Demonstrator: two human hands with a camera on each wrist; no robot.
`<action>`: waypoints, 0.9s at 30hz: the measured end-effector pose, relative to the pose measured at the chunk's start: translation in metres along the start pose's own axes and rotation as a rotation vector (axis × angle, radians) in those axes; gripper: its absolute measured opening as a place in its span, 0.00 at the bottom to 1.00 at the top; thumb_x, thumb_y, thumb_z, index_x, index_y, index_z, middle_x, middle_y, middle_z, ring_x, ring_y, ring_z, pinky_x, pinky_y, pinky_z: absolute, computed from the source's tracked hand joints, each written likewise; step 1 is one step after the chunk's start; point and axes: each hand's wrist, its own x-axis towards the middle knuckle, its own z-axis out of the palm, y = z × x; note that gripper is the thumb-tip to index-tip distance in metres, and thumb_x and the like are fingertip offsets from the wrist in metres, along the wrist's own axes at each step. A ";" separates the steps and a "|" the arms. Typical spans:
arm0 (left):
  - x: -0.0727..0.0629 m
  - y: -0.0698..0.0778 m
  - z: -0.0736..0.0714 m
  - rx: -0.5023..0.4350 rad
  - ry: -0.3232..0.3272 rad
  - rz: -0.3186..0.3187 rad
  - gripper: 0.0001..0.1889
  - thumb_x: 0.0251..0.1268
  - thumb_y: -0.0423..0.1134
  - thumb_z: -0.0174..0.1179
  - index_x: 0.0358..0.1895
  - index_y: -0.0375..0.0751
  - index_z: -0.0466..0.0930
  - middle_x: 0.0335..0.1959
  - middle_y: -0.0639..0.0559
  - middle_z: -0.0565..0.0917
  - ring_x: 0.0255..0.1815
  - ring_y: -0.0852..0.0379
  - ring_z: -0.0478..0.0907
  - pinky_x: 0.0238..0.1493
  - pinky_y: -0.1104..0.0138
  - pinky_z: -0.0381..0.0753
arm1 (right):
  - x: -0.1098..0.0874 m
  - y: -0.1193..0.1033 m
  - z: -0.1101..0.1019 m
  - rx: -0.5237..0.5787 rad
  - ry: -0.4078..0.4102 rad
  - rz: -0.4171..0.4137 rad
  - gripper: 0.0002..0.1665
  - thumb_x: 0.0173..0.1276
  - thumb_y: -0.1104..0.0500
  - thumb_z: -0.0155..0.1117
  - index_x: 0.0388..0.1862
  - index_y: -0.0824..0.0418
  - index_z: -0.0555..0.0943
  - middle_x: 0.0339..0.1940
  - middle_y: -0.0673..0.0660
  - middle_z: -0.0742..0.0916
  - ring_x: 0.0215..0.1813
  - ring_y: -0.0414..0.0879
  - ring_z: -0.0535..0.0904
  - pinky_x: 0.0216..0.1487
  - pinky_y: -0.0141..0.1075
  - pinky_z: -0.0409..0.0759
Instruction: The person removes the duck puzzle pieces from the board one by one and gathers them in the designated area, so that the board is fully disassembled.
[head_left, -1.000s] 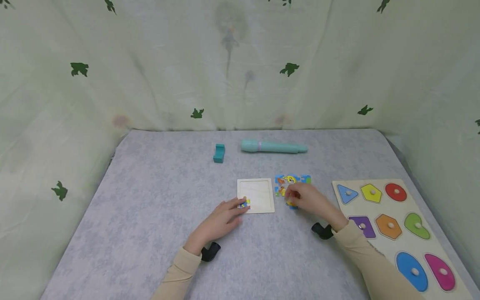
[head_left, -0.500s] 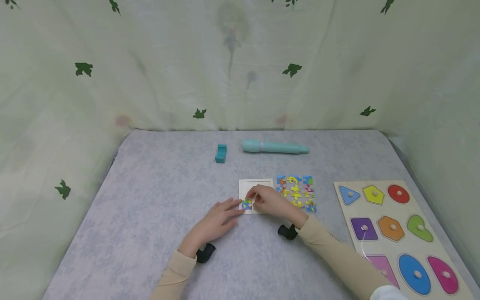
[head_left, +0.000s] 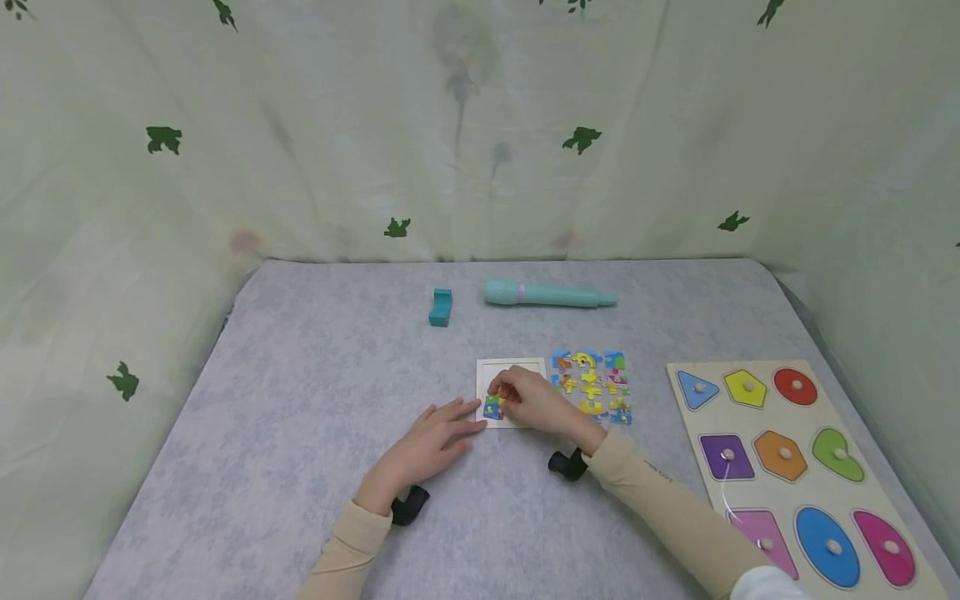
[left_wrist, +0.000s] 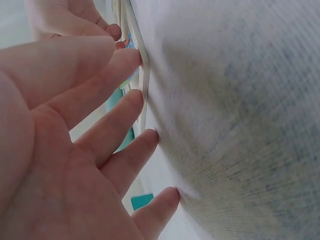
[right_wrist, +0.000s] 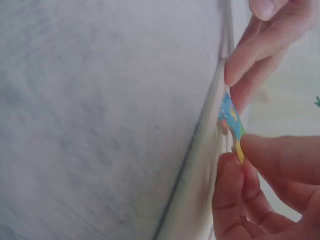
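My right hand [head_left: 534,402] is over a shallow white puzzle tray [head_left: 512,362], pinching a blue, green and yellow jigsaw piece [head_left: 492,408] between thumb and fingertips. The right wrist view shows this jigsaw piece [right_wrist: 231,117] tilted at the tray's near-left corner, its yellow end between the fingers. My left hand [head_left: 422,446] lies flat at the tray's left side, fingers straight and spread. In the left wrist view, the index and middle fingertips [left_wrist: 134,98] of that hand meet the tray's edge. Several loose jigsaw pieces [head_left: 591,379] lie in rows just right of the tray, partly hidden by my right hand.
A wooden peg board [head_left: 738,492] with coloured knobbed shapes lies at the right. Toward the back are a mint-coloured, pen-shaped stick [head_left: 555,295] and a small teal block [head_left: 441,307] with a notch. A pale curtain [head_left: 480,133] hangs behind the table.
My right hand has moved left from the loose pieces to the tray and taken hold of the jigsaw piece there. My left fingers have drawn back slightly from that piece to the tray's edge.
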 end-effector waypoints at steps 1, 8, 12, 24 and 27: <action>0.000 0.000 0.000 -0.001 0.000 -0.001 0.18 0.71 0.35 0.54 0.61 0.36 0.77 0.69 0.41 0.66 0.71 0.38 0.56 0.65 0.37 0.50 | 0.000 0.000 0.000 0.004 0.011 -0.005 0.14 0.58 0.75 0.59 0.41 0.65 0.80 0.33 0.53 0.79 0.35 0.44 0.73 0.38 0.34 0.75; 0.001 0.000 0.000 0.006 0.004 -0.008 0.17 0.71 0.35 0.54 0.60 0.37 0.78 0.69 0.42 0.67 0.71 0.39 0.57 0.66 0.39 0.51 | -0.007 0.012 -0.010 0.101 0.049 0.054 0.13 0.61 0.74 0.56 0.37 0.60 0.80 0.35 0.51 0.82 0.36 0.44 0.75 0.40 0.36 0.76; 0.001 0.001 0.000 0.003 0.006 -0.016 0.17 0.71 0.35 0.54 0.60 0.36 0.77 0.69 0.42 0.67 0.71 0.39 0.57 0.66 0.39 0.51 | -0.016 0.020 -0.028 0.139 0.074 0.122 0.13 0.60 0.73 0.57 0.39 0.59 0.79 0.32 0.53 0.81 0.34 0.45 0.74 0.37 0.38 0.75; 0.000 0.001 0.001 -0.009 0.009 -0.014 0.17 0.71 0.34 0.53 0.60 0.35 0.77 0.69 0.41 0.66 0.71 0.39 0.57 0.66 0.39 0.50 | -0.046 0.045 -0.060 0.081 0.021 0.133 0.07 0.62 0.73 0.58 0.37 0.68 0.80 0.33 0.56 0.82 0.34 0.45 0.74 0.36 0.36 0.75; 0.001 0.002 0.000 -0.012 0.008 -0.019 0.17 0.71 0.34 0.53 0.60 0.36 0.77 0.69 0.41 0.66 0.71 0.39 0.56 0.66 0.39 0.49 | -0.048 0.047 -0.061 0.062 0.012 0.121 0.07 0.62 0.75 0.58 0.37 0.68 0.80 0.33 0.56 0.83 0.33 0.45 0.75 0.35 0.36 0.76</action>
